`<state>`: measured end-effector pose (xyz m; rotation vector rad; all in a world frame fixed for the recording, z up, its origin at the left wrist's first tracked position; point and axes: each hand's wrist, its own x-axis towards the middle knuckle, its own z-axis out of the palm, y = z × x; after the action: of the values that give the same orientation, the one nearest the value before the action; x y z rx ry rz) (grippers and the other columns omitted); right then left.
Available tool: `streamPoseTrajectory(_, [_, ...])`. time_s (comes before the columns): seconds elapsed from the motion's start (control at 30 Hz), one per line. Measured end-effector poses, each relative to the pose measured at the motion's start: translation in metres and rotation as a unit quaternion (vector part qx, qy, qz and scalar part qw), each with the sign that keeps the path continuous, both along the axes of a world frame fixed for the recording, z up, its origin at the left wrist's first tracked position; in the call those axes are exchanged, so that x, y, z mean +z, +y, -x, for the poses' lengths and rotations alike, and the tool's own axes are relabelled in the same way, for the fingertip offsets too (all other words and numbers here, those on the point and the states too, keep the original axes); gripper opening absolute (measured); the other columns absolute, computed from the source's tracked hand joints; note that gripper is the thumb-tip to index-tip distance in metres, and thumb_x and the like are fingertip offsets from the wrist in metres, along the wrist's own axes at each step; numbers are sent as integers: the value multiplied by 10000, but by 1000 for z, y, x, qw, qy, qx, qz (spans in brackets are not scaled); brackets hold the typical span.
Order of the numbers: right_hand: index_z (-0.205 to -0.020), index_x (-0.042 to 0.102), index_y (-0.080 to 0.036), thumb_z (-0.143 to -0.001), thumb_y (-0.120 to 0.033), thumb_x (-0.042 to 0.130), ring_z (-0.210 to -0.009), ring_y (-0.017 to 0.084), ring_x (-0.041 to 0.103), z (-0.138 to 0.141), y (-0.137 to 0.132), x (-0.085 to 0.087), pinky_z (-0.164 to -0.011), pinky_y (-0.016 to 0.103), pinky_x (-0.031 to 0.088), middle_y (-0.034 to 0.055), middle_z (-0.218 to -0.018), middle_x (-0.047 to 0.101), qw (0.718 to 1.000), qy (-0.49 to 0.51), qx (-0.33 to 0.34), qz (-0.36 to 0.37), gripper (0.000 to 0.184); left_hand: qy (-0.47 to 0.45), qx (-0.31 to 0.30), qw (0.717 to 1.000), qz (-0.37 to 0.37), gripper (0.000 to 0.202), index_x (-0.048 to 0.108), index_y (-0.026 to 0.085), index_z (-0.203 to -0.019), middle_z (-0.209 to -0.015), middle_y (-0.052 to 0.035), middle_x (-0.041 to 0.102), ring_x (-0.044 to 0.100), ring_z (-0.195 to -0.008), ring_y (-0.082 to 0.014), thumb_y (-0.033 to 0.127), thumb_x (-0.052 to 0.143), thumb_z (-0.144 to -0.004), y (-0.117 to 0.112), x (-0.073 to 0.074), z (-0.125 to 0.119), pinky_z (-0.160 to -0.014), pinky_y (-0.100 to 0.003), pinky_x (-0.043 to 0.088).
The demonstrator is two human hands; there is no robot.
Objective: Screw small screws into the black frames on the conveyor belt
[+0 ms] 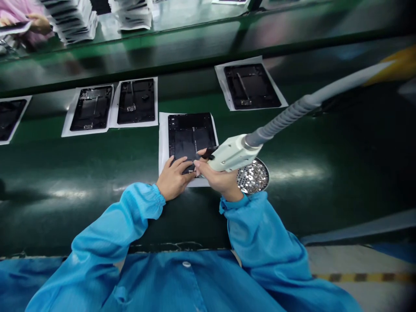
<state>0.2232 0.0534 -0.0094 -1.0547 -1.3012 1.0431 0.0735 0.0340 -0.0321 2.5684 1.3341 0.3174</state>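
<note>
Left hand (173, 175) lies open on the panel (191, 132), mid-belt (97, 173); right hand (217, 177) grips the driver (232, 154), tip at its near edge. Seemingly mid-job: screw dish (255, 177) full, other panels (136, 102) lie beyond.

Both arms come in from the bottom in blue sleeves with elastic cuffs, elbows out, forearms angling toward each other. Left hand (173, 177) lies palm down, fingers stretched forward and a bit spread. Right hand (217, 178) is curled tight round a tool (232, 156), thumb on top, wrist bent up. Fingertips of the two hands are just about touching.
</note>
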Motion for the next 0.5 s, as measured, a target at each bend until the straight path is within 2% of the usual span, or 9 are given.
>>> streamPoseTrajectory(0.13, [-871, 607, -218, -694, -267, 696, -598, 174, 653, 2, -2, -1, -694, 369, 599, -34, -579, 593, 1000, -7, 5, -10, 204, 1, 0, 1000, -3, 281, 693, 285, -1132, -1333, -86, 563, 419, -1332, -298, 277, 476, -953, -1, 0, 0, -1106, -569, 278])
streamPoseTrajectory(0.3, [-841, 610, -244, -704, -262, 689, -531, 176, 622, -2, 2, 9, -582, 361, 584, -38, -550, 586, 1000, -6, -10, -4, 160, -11, -3, 1000, -25, 274, 695, 280, -1124, -1319, -90, 583, 448, -1312, -292, 284, 480, -954, 0, -4, 2, -1098, -564, 299])
streamPoseTrajectory(0.4, [-832, 617, -238, -704, -234, 684, -444, 151, 566, -19, 12, 21, -490, 333, 535, -55, -505, 567, 999, 1, -42, -31, 145, -25, 6, 998, -56, 273, 696, 246, -1114, -1309, -107, 596, 466, -1302, -297, 307, 484, -953, 0, -7, 5, -1095, -570, 307])
streamPoseTrajectory(0.5, [-806, 623, -236, -681, -192, 694, -393, 128, 526, -45, 28, 26, -455, 309, 497, -76, -467, 546, 991, 35, -102, -81, 151, -26, 38, 996, -83, 301, 677, 217, -1146, -1358, -138, 557, 404, -1350, -342, 351, 496, -946, -1, -8, 6, -1090, -653, 250])
